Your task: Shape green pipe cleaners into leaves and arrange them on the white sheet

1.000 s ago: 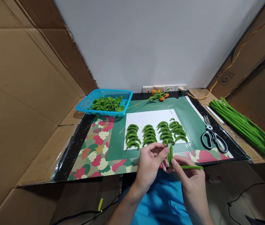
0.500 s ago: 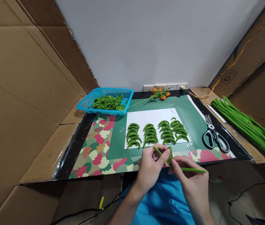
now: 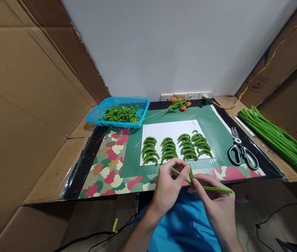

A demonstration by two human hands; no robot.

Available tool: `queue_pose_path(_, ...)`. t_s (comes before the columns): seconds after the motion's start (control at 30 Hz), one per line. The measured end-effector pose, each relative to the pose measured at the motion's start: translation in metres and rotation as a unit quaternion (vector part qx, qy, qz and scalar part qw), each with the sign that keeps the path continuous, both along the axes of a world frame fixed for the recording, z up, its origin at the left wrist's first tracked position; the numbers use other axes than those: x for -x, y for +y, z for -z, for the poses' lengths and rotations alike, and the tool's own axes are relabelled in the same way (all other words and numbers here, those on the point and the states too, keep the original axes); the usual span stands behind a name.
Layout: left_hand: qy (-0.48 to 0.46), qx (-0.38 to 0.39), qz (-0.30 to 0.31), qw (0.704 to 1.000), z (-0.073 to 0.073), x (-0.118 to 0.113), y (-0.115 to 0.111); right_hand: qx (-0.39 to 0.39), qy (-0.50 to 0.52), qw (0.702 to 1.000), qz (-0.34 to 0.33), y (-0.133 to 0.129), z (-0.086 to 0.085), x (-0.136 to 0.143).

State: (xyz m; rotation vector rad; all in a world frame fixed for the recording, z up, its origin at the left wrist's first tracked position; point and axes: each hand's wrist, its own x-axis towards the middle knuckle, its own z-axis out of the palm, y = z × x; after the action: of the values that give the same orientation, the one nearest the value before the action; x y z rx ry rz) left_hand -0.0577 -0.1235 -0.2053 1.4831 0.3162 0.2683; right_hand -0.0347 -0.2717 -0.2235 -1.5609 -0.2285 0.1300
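A green pipe cleaner (image 3: 218, 189) is pinched between both my hands, over the front edge of the table. My left hand (image 3: 170, 182) is closed on its bent part, thumb against the fingers. My right hand (image 3: 213, 199) grips it with thumb and fingertips, and one straight end sticks out to the right across that hand. Between the hands the pipe cleaner folds into a narrow upright loop. Just beyond them, curved green pipe-cleaner pieces (image 3: 168, 148) lie in several columns on a white sheet (image 3: 170, 128).
A blue basket (image 3: 119, 125) at the back left holds green twisted pieces. An orange flower stem (image 3: 181, 104) lies at the back. Scissors (image 3: 239, 148) rest on the right, beside a bundle of long green pipe cleaners (image 3: 276, 140). Cardboard walls (image 3: 19, 87) stand on both sides.
The left end of the pipe cleaner has dipped slightly between my left fingers. Both hands keep their pinch in nearly the same place; the view has shifted a little.
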Motion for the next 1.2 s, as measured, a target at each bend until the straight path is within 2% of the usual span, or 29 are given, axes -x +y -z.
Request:
queue_pose_path(0.17, 0.005, 0.057, -0.016, 0.998, 0.002, 0.000, 0.000, -0.025, 0.003, 1.000, 0.003, -0.001, 0.013, 0.004)
queue_pose_path(0.23, 0.003, 0.055, -0.013, 0.998, 0.001, 0.001, 0.002, -0.031, 0.012, 0.999, 0.007, -0.002, 0.014, 0.004)
queue_pose_path(0.33, 0.002, 0.061, 0.020, 0.998, -0.002, 0.003, 0.007, -0.015, -0.007, 1.000, 0.019, -0.008, 0.011, 0.002)
queue_pose_path(0.43, 0.006, 0.075, 0.068, 0.995, -0.006, 0.006, 0.012, 0.015, -0.068, 0.997, 0.017, -0.018, 0.007, -0.003)
queue_pose_path(0.57, 0.006, 0.053, 0.112, 0.992, -0.010, 0.009, 0.013, 0.050, -0.131, 0.990, -0.014, -0.029, 0.004, -0.009)
queue_pose_path(0.77, 0.026, 0.009, 0.132, 0.991, -0.012, 0.010, 0.013, 0.063, -0.161, 0.985, -0.014, -0.035, 0.002, -0.012)
queue_pose_path(0.87, 0.039, -0.022, 0.143, 0.989, -0.013, 0.014, 0.013, 0.037, -0.108, 0.993, -0.009, -0.037, 0.005, -0.010)
queue_pose_path(0.97, 0.029, -0.048, 0.170, 0.984, -0.013, 0.017, 0.013, -0.045, 0.005, 0.999, -0.006, -0.037, 0.011, -0.007)
queue_pose_path(1.1, -0.059, -0.140, 0.194, 0.969, -0.011, 0.017, 0.013, -0.183, 0.163, 0.970, -0.011, -0.034, 0.018, -0.005)
queue_pose_path(1.2, -0.134, -0.235, 0.208, 0.940, -0.009, 0.015, 0.013, -0.198, 0.267, 0.942, -0.052, -0.036, 0.023, -0.007)
